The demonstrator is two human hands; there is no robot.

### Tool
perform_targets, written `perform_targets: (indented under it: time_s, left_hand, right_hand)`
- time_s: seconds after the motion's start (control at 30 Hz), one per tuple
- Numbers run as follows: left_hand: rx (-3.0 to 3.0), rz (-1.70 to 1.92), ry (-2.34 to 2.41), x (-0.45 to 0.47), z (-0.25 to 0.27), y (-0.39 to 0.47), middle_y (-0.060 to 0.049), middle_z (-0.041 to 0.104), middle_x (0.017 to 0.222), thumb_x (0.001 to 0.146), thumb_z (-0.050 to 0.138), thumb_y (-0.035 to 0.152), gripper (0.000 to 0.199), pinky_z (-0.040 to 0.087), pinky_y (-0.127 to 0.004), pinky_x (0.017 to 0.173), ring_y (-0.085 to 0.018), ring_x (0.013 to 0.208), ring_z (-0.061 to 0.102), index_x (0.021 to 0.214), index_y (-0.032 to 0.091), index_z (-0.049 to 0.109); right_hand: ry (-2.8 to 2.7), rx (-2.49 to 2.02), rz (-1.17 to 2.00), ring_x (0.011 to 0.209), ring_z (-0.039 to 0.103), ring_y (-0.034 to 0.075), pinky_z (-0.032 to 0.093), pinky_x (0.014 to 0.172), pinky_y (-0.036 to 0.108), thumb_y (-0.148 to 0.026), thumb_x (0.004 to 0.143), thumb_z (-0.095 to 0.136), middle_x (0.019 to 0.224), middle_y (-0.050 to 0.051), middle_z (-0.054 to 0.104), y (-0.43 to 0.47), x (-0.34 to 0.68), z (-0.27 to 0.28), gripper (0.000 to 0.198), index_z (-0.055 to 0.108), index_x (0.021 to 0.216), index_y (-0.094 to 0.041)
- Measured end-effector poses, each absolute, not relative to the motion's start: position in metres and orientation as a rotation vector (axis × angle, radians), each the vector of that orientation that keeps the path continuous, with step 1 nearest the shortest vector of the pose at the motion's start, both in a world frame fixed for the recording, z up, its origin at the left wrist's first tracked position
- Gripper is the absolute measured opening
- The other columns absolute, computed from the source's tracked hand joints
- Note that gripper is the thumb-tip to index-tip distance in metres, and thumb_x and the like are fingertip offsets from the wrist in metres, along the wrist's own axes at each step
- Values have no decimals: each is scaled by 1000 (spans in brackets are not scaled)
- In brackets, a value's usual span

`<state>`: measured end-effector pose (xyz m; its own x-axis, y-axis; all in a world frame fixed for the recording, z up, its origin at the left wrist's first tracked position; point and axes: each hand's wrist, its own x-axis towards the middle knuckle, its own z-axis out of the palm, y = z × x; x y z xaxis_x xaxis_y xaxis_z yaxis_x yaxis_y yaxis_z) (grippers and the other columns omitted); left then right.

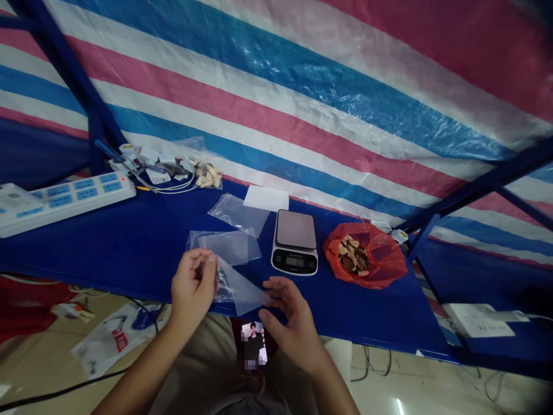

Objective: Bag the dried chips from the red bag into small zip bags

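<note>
My left hand (pixel 196 282) is closed, pinching the edge of a clear plastic zip bag (pixel 242 291) between thumb and fingers. The bag hangs slanted over the front edge of the blue table. At its right corner is my right hand (pixel 287 317), thumb and fingers apart; whether a fingertip touches the film I cannot tell. More clear bags (pixel 228 245) lie flat just beyond my left hand. Behind my right hand stands a digital kitchen scale (pixel 296 230) with nothing on its plate. Right of it, a red plastic bag (pixel 384 259) gapes open around brown dried slices (pixel 353 256).
A white power strip (pixel 69 196) lies at the left, beside tangled cables and a bag of pale pieces (pixel 208 174). White paper (pixel 266 198) rests behind the scale. A lit phone (pixel 254 346) sits on my lap. Striped sheeting (pixel 276 115) hangs behind the table.
</note>
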<state>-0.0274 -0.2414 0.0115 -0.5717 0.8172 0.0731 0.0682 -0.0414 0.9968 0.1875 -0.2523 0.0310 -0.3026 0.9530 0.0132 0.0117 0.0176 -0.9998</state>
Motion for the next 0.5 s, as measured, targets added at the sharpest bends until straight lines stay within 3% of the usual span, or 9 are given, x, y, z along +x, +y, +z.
perform_targets:
  time_s: [0.13,0.37,0.5]
  left_hand:
    - [954,1678,1675,-26,10,-243,6,61,73,93,62,45,28,39,-20,32,-7,38,49,108,24,51]
    - [1049,1545,1793,-36,9,-247,3,66,79,90,63,53,37,42,-20,38,-8,42,51,110,23,54]
    - [1133,1422,1930,-43,10,-247,1,70,82,90,61,56,40,44,-21,41,-8,43,51,112,23,55]
  right_hand:
    - [-1491,-1206,1256,93,73,21,58,86,34,-36,93,67,100,8,76,-249,176,26,19,72,103,-20]
    - [-1284,-1366,1352,60,66,15,55,57,27,-51,94,63,81,5,73,-239,182,21,34,69,97,-17]
    - [-1341,-1435,1340,52,59,12,47,48,24,-53,96,57,73,2,68,-238,189,14,38,66,105,-17]
